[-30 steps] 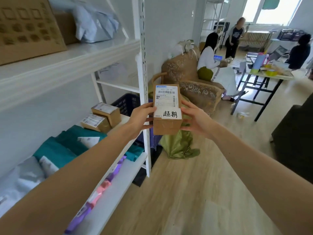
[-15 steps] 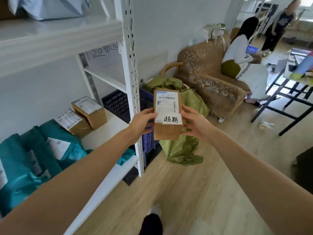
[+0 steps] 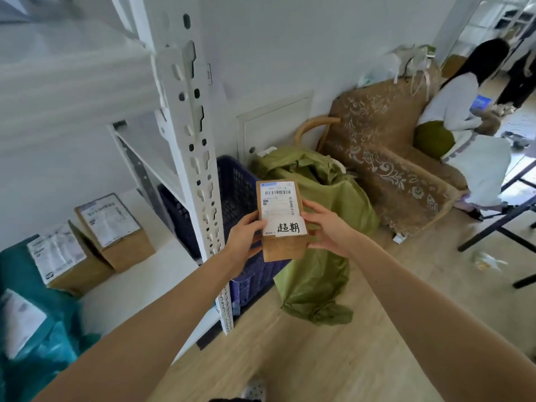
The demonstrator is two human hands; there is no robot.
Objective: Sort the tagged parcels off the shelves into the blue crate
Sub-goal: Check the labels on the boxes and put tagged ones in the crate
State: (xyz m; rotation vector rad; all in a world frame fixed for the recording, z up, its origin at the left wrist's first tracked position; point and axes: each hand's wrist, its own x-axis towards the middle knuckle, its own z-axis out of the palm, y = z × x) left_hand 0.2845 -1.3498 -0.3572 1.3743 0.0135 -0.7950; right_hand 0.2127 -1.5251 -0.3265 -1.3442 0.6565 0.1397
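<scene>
I have the parcel (image 3: 282, 224) up in the air between both hands, just right of the white shelf post (image 3: 200, 158). It is label side up, with the handwritten tag (image 3: 287, 227) across its near end. My left hand (image 3: 243, 239) grips the left side, thumb at the tag's edge and fingers wrapped under. My right hand (image 3: 326, 232) pinches the right side, thumb on top and fingers curled round the edge. Neither hand is spread.

The blue crate (image 3: 236, 184) sits on the floor beyond and below the parcel, behind the post. A green sack (image 3: 327, 210) slumps just to its right. The parcel hides part of the crate's near rim, so I judge I am close to it but not yet over its mouth.

To do the drop well, I would carry the parcel farther and a little left, minding the post. It should hang over the crate and not the sack. Then I would lower it inside before letting go, tag up so it can be read. The box looks stiff and light, so this two-sided hold should do. The risk is clipping the rim or having the parcel slide onto the sack.

Two more boxes (image 3: 113, 227) wait on the shelf (image 3: 145, 274) to the left.
</scene>
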